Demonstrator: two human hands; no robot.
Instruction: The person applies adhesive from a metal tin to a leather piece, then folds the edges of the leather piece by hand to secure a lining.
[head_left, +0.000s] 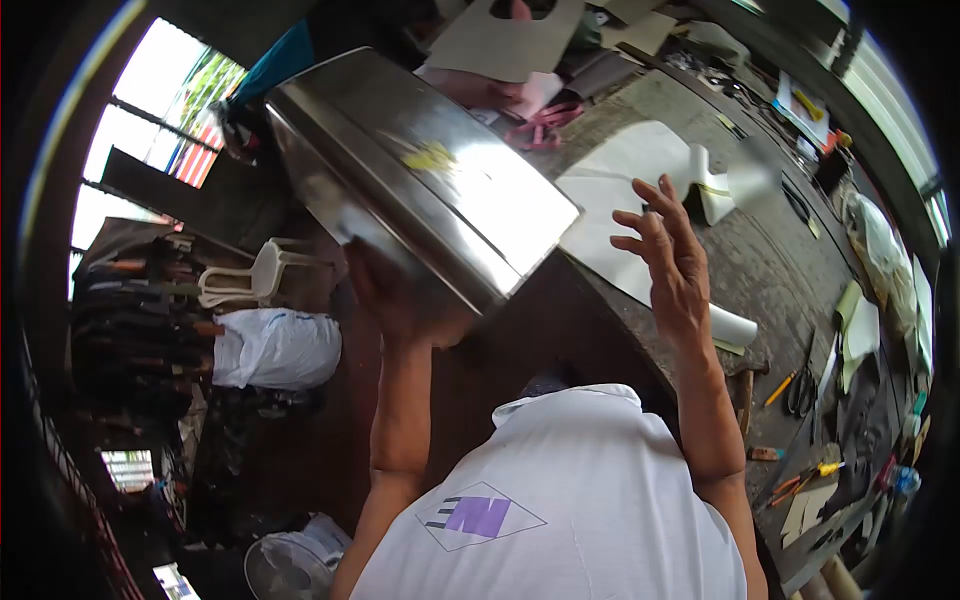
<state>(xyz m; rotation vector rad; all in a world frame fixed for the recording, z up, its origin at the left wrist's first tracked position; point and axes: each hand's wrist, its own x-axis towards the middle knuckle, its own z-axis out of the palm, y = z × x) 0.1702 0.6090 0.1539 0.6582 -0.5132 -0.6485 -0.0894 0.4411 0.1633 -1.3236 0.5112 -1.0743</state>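
A large shiny metal box (400, 165) with a yellow smear on its upper face is tilted in the air, left of the worktable. My left hand (395, 305) grips it from beneath at its near lower side, and part of that hand is blurred and shadowed. To the right of the box, my right hand (668, 255) is raised with its fingers apart and nothing in them. Below the right hand, pale sheet material (625, 170) lies on the table, with a curled strip (712, 190) beside it.
The dark worktable (745, 290) runs along the right, bearing scissors (800, 392), a yellow-handled screwdriver (828, 468) and scraps. Cut pale sheets (505, 40) lie at its far end. On the left stand a white plastic chair (262, 272) and a stuffed white sack (280, 348).
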